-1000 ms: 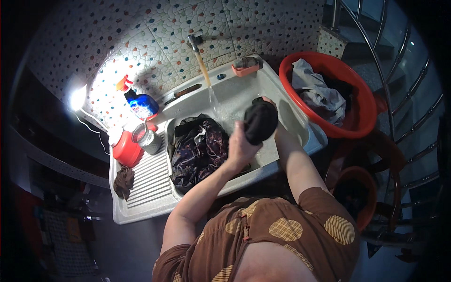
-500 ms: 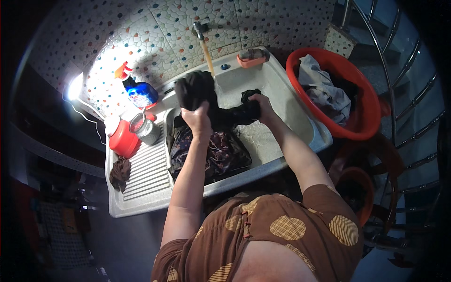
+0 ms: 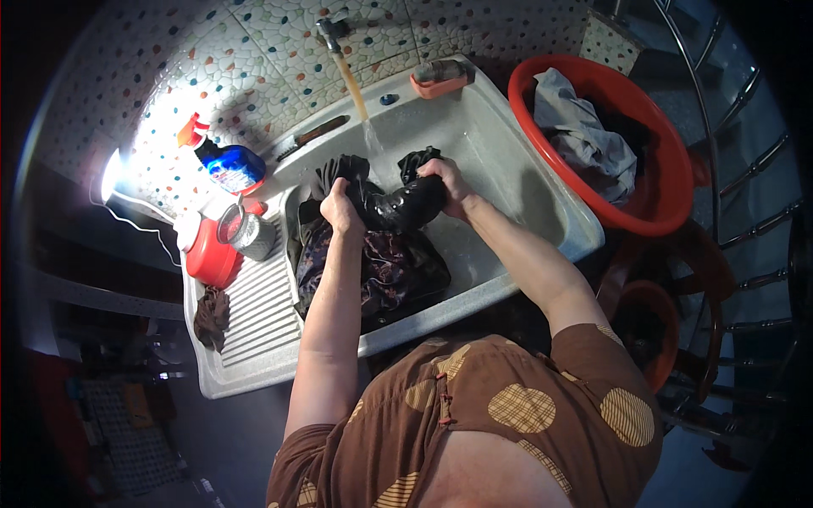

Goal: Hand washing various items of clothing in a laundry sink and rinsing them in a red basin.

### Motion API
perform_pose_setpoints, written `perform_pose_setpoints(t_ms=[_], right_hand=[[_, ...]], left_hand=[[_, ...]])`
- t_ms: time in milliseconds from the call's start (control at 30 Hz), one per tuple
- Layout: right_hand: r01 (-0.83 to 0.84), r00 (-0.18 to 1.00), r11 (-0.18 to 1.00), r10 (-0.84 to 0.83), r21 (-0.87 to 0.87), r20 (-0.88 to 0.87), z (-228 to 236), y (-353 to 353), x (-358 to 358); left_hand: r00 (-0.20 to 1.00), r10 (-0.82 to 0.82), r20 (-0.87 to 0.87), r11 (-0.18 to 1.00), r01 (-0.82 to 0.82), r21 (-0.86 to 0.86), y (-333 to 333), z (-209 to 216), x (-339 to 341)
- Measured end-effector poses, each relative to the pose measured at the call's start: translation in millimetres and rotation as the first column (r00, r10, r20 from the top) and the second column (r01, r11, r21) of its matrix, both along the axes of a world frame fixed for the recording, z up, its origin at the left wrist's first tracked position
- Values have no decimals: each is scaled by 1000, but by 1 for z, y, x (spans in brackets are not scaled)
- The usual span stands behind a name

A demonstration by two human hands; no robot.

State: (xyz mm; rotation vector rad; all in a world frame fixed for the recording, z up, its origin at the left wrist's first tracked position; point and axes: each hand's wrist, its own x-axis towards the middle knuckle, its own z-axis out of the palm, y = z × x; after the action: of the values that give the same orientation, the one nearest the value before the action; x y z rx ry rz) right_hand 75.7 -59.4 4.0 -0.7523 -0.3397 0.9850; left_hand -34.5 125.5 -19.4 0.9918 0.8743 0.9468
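Note:
A wet black garment point(image 3: 398, 206) is stretched between my two hands over the sink point(image 3: 529, 199). My left hand point(image 3: 342, 209) is closed round its left end, and my right hand point(image 3: 451, 184) grips the bunched right end. Just behind the garment, water runs from the tap point(image 3: 331, 30) through a tan hose point(image 3: 351, 87) into the basin. Below my hands, a dark flower-patterned cloth point(image 3: 381, 271) lies heaped in the left part of the basin. Exactly what kind of garment the black one is cannot be made out.
A red tub point(image 3: 669, 182) holding grey and dark clothes stands right of the sink. On the left are a blue spray bottle point(image 3: 230, 167), a red container point(image 3: 210, 251), a grey cup point(image 3: 252, 237) and a brown rag point(image 3: 212, 317). A brush point(image 3: 320, 133) and pink soap dish point(image 3: 440, 85) sit along the rim.
Both hands have lowered the black garment toward the basin, and its raised left bundle has dropped. My right hand has shifted slightly left. The view has tilted a little.

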Motion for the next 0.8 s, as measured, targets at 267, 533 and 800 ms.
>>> perform_pose_setpoints(t_ms=[267, 533, 800], right_hand=[[62, 868, 998, -59, 10, 493, 26, 2, -38], [-30, 272, 998, -43, 53, 961, 27, -5, -64], [-167, -32, 986, 17, -22, 999, 42, -12, -90]], left_hand=[[972, -120, -200, 993, 119, -17, 9, -18, -5], [547, 83, -833, 508, 696, 507, -8, -41, -15], [656, -78, -750, 751, 534, 389, -25, -23, -12]])
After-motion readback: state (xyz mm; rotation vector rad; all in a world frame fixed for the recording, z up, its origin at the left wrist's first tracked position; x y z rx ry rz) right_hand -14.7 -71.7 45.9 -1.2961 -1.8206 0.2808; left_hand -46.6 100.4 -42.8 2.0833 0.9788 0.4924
